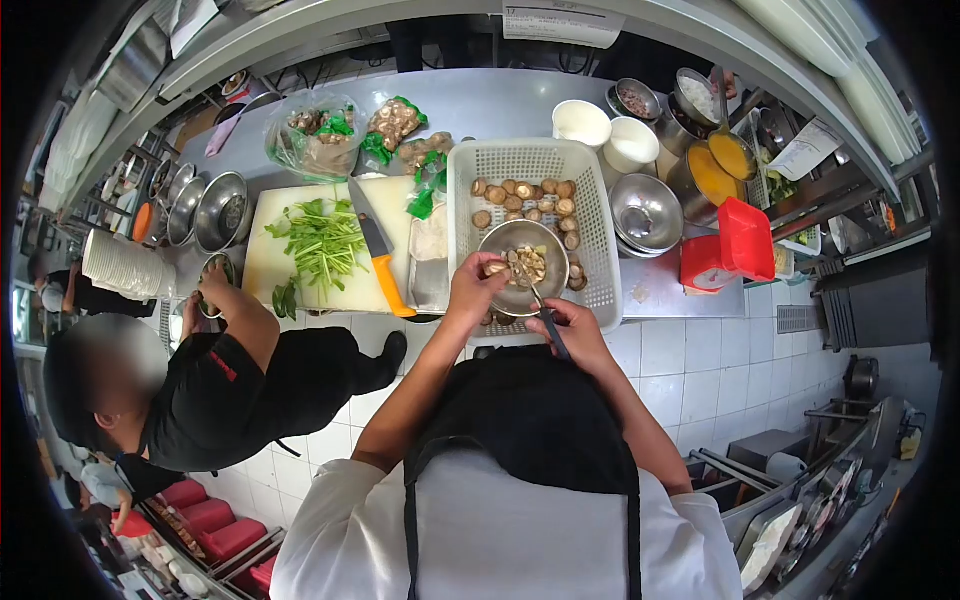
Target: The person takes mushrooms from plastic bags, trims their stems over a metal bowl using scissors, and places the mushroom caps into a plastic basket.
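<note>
My left hand (476, 290) is closed around a brown-capped mushroom (496, 268) at the left rim of a steel bowl (553, 246). Pale mushroom pieces (530, 264) lie in that bowl. In my right hand (580, 332) is a pair of scissors (552, 332) with dark handles, its metal end pointing up over the bowl. The fingers partly hide the handles. Beneath the bowl is a white perforated crate (603, 235), where several whole mushrooms (524, 190) are spread behind the bowl and along its right side.
Left of the crate, an orange-handled knife (377, 245) lies on a cutting board (265, 235) beside cut greens (318, 240). Bagged mushrooms (395, 122) sit behind. Steel bowls (646, 212) and a red container (708, 262) stand right. A co-worker (235, 365) works at left.
</note>
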### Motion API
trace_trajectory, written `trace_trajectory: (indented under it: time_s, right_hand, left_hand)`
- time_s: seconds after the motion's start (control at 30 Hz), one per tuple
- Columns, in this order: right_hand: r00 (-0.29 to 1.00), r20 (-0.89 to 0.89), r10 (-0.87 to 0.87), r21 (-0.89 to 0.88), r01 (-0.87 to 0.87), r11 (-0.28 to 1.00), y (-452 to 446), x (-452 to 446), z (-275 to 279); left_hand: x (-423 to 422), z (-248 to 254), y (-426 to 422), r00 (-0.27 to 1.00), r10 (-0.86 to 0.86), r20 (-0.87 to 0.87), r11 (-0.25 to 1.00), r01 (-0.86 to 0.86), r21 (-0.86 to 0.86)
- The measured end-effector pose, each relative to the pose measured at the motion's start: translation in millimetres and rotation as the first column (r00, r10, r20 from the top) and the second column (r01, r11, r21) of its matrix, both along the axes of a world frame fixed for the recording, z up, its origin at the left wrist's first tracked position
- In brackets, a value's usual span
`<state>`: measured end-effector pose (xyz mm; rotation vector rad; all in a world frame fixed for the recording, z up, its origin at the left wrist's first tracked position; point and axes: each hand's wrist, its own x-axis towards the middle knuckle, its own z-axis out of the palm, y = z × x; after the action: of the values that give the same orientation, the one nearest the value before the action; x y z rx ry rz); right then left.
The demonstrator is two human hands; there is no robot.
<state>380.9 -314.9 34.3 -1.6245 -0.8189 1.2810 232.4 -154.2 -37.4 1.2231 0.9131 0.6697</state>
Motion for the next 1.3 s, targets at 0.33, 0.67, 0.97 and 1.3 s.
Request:
trace_trajectory:
  time_s: [0.33,0.67,0.97,1.3]
  right_hand:
    - [0.999,0.04,-0.009,0.111,0.004,0.994,-7.6,22.4,-12.3]
    - [0.997,0.04,0.061,0.119,-0.066,0.991,-17.0,43.5,-19.4]
    - [1.0,-0.008,0.024,0.151,-0.022,0.988,-46.0,69.5,-17.5]
    - [0.994,0.111,-0.021,0.087,0.011,0.996,-35.9,73.4,2.6]
  left_hand:
    - [28.3,24.0,20.6,0.988,0.09,-0.126,0.944,-0.045,0.327]
    - [46.5,49.3,143.1,0.766,0.519,-0.378,0.606,-0.018,0.795]
    - [36.4,-17.0,250.8,0.585,0.335,-0.739,0.648,0.426,0.631]
    - [36.8,-46.6,273.5,0.374,0.512,-0.773,0.611,0.475,0.634]
